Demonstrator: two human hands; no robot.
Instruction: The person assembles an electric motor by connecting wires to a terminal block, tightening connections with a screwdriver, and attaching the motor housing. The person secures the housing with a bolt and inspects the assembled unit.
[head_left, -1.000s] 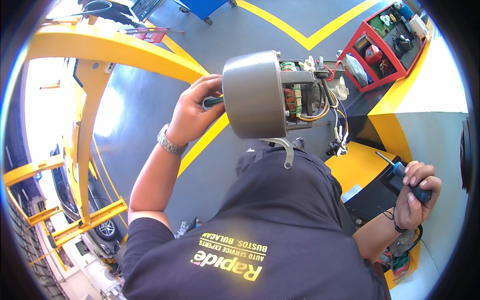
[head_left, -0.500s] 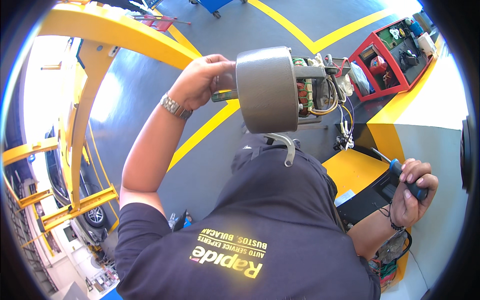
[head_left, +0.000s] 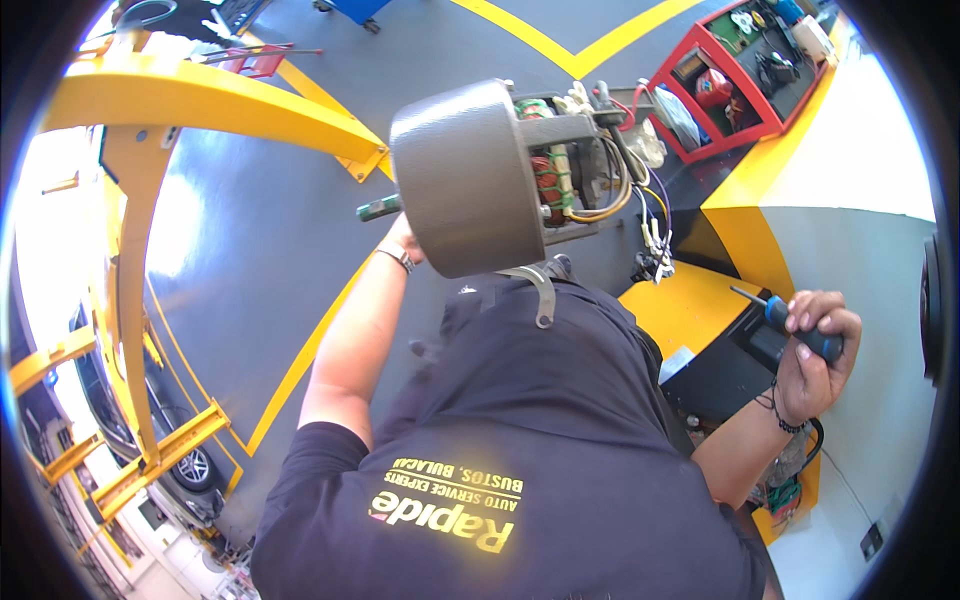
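Note:
In front of me is an electric motor [head_left: 465,180] with a grey drum-shaped housing. Its greenish shaft [head_left: 378,208] sticks out to the left, and copper windings [head_left: 549,178] show at the open right end. Loose wires with a connector cluster [head_left: 655,255] hang from that end. My left hand [head_left: 404,240] is at the housing's lower left, its fingers hidden behind the drum. A curved metal bracket [head_left: 540,295] projects below the housing. Off to the right, my right hand [head_left: 815,355] is closed around a blue-and-black screwdriver [head_left: 785,318], its tip pointing up and left.
A red cart [head_left: 720,90] holding parts stands at the upper right. Yellow lift arms [head_left: 200,95] span the left side. A yellow panel [head_left: 690,300] and dark box [head_left: 735,355] lie between the motor and my right hand. A car wheel [head_left: 192,468] shows lower left.
My left hand has dropped from beside the shaft to behind the housing's lower edge. The motor appears farther left and tilted in view. My right hand keeps hold of the screwdriver.

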